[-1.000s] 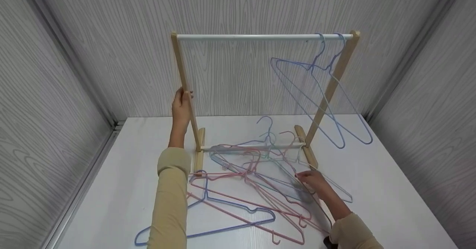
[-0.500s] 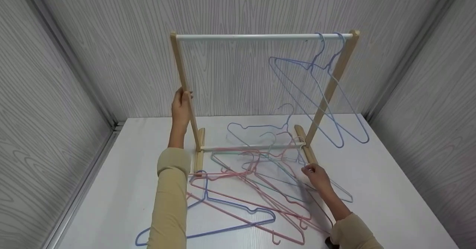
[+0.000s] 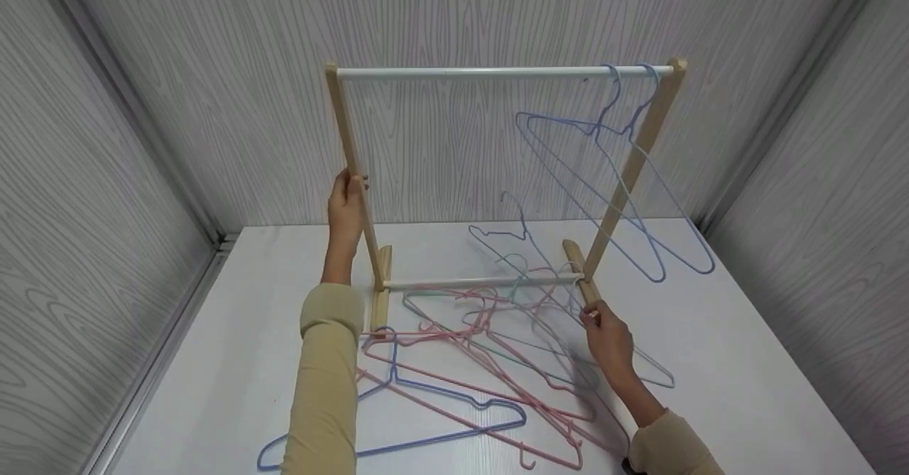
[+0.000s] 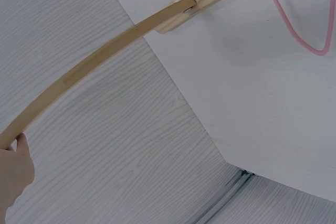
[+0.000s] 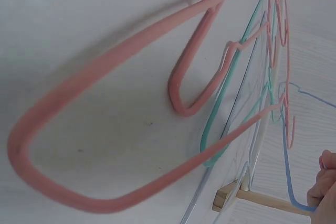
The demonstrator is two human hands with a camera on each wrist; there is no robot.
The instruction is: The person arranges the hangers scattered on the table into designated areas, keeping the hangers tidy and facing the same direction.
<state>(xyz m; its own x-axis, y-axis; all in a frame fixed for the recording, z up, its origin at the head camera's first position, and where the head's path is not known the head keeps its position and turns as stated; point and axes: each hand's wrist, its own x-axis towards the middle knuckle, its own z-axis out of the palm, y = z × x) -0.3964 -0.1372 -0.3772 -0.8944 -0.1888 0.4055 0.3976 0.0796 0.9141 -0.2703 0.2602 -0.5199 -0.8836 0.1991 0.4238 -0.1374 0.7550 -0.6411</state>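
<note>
L hand point(image 3: 346, 209): we grip wooden rack's point(image 3: 662, 106) L post point(image 3: 346, 127), fingers curled round.
R hand point(image 3: 608, 336): we hold blue hanger point(image 3: 524, 229) betw. thumb & fingers.
Held hanger: tilted, nr rack's lower R.
Rail point(image 3: 461, 72): 2 blue hangers point(image 3: 598, 128), rack's R end.
Surface point(image 3: 213, 361): pink hangers point(image 5: 102, 205) etc., mostly front of rack.

white tabletop point(image 3: 717, 361) | wood-grain back wall point(image 3: 440, 20) | left wall point(image 3: 64, 212) | right wall point(image 3: 838, 177) | grey left-corner strip point(image 3: 133, 106)
</note>
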